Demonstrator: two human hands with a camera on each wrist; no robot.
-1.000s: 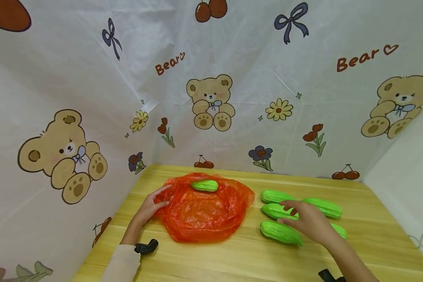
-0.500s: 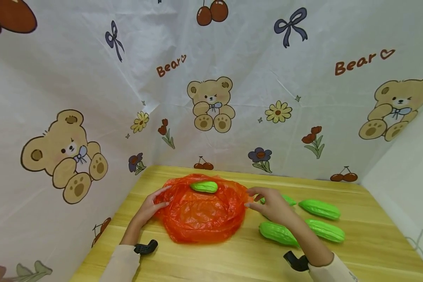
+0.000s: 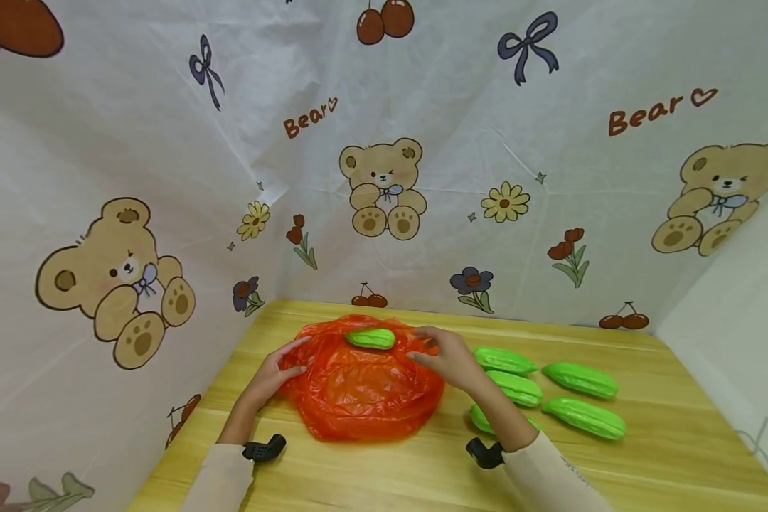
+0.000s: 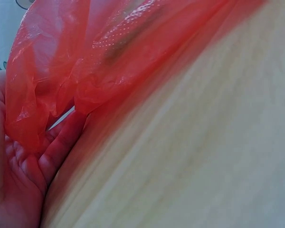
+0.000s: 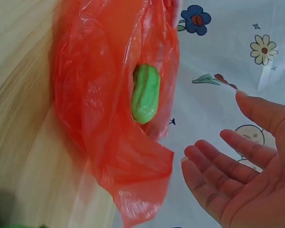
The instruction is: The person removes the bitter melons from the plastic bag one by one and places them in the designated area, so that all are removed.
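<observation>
A thin red plastic bag [image 3: 365, 416] lies spread on the table, its mouth facing up. One light-green bitter melon [image 3: 371, 339] rests in its far part; the right wrist view also shows this melon [image 5: 146, 94] at the bag's opening. My left hand [image 3: 274, 375] touches the bag's left side with thumb and fingers apart. In the left wrist view, red film drapes over some of the left hand's fingers [image 4: 61, 147]. Above the bag's right edge hovers my right hand [image 3: 449, 358], fingers spread; its palm is bare in the right wrist view.
Several more bitter melons [image 3: 579, 417] lie on the wooden table [image 3: 371, 476] to the right of the bag, some partly behind my right forearm. A printed bear curtain [image 3: 435, 92] hangs along the back and left. A thin cord [image 3: 756, 444] shows at the far right.
From over the melons on the right, my right hand has moved left to the bag's right side, carrying nothing. The left hand and the melon in the bag stay put.
</observation>
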